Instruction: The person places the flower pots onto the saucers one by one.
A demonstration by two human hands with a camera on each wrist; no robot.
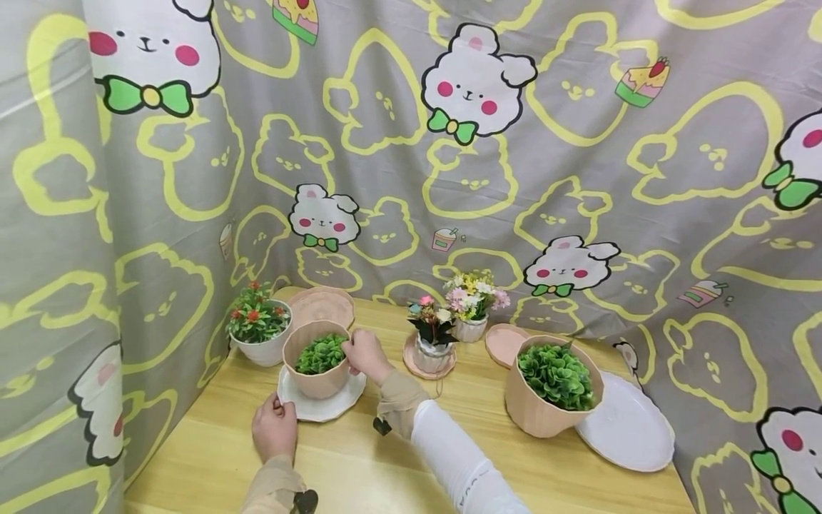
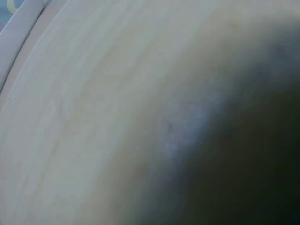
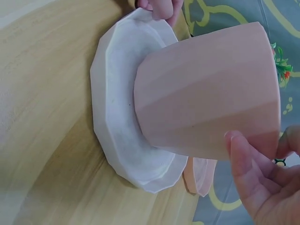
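While the right hand [image 1: 367, 355] pinches the rim of a peach pot [image 1: 317, 386] of green foliage [image 1: 321, 353], the left hand [image 1: 275, 430] pinches the edge of a white saucer [image 1: 321, 411]. Pot: over the saucer, contact unclear, left side of worktop [image 1: 359, 464]; white-potted red flowers [image 1: 253, 315] just beside it.

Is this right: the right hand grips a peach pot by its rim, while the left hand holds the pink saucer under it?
Nearly: the saucer is white, not pink, as the head view shows. The right hand grips the peach pot; the left hand holds the saucer.
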